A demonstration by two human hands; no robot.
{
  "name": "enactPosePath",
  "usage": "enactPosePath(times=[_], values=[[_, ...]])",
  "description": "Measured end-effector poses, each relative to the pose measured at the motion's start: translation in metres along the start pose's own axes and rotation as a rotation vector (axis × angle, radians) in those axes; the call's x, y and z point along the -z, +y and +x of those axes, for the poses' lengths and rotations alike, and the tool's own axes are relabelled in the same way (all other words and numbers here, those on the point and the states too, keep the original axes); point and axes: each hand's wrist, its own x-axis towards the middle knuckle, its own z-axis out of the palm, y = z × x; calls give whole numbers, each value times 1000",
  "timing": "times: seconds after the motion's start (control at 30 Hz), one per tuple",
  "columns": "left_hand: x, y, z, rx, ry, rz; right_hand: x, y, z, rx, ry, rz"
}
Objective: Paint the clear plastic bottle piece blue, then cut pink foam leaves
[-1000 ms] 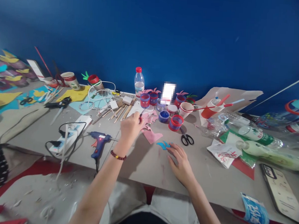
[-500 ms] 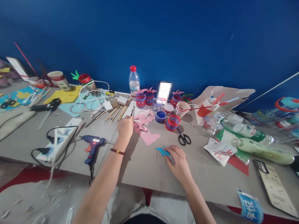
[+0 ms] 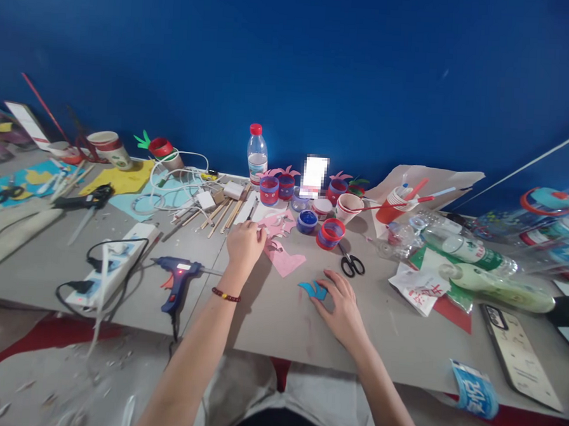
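My left hand [image 3: 246, 246], fingers curled, is over the left edge of the pink paper cutouts [image 3: 278, 225]. Its fingertips are partly hidden, so I cannot make out what they hold. Just beyond the knuckles lies a dark pen-like tool [image 3: 251, 210]. Nearer me, a small blue paper cutout [image 3: 311, 290] with pointed tips lies on the table, between the thumb and fingers of my right hand [image 3: 341, 303]. A pink paper sheet [image 3: 286, 262] lies between the hands. Black-handled scissors [image 3: 353, 265] rest past my right hand, beside a red and purple ring-shaped cup [image 3: 330, 233].
A blue glue gun [image 3: 179, 268] and a power strip [image 3: 114, 267] lie left. Wooden sticks [image 3: 223, 213], a bottle [image 3: 257, 157], a blue paint jar [image 3: 307, 222] and paper cup [image 3: 348, 208] stand or lie behind. Plastic bottles [image 3: 473, 250] and a phone [image 3: 520, 352] are right.
My left hand has shifted right, away from the pen-like tool and onto the pink cutouts. My right fingers have drawn back slightly, uncovering more of the blue cutout.
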Motion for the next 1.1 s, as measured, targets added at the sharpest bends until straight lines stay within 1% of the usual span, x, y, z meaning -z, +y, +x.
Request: enactPosePath(times=[0.1, 0.13, 0.17, 0.2, 0.23, 0.33, 0.37, 0.43, 0.5, 0.57, 0.6, 0.67, 0.73, 0.77, 0.83, 0.87, 0.93, 0.97, 1.0, 1.1], values=[[-1, 7, -3, -53, 62, -191, 2, 0, 2, -18, 11, 80], [-1, 9, -4, -70, 56, -282, 3, -1, 3, -32, 10, 109], [-1, 12, -4, -88, 19, -386, 4, -2, 3, -53, 7, 139], [0, 14, -5, -104, -49, -497, 5, -3, 4, -79, 0, 165], [1, 16, -6, -126, -147, -609, 6, -5, 5, -107, -8, 192], [9, 25, -11, -197, -494, -890, 14, -15, 8, -191, -58, 290], [12, 28, -13, -221, -607, -953, 17, -18, 10, -213, -82, 333], [16, 36, -17, -243, -791, -1032, 26, -25, 16, -231, -117, 413], [17, 43, -22, -279, -862, -1103, 34, -30, 25, -216, -116, 454], [14, 48, -25, -306, -875, -1143, 39, -31, 37, -193, -100, 467], [11, 49, -26, -304, -867, -1155, 41, -31, 44, -187, -90, 460], [4, 47, -26, -252, -818, -1186, 42, -29, 57, -175, -60, 457], [-6, 41, -22, -141, -710, -1246, 42, -27, 70, -150, -39, 490], [-11, 36, -20, -66, -623, -1292, 42, -26, 75, -137, -46, 499], [-20, 25, -12, 111, -409, -1356, 40, -23, 84, -108, -119, 454], [-24, 18, -7, 208, -270, -1358, 38, -22, 87, -86, -172, 408], [-28, 4, 1, 352, -34, -1320, 33, -20, 93, -28, -275, 318], [-28, -2, 5, 404, 58, -1295, 29, -19, 95, 1, -309, 292], [-27, -8, 9, 446, 128, -1270, 24, -18, 97, 25, -330, 275], [-24, -20, 15, 533, 196, -1217, 10, -16, 104, 61, -328, 232]])
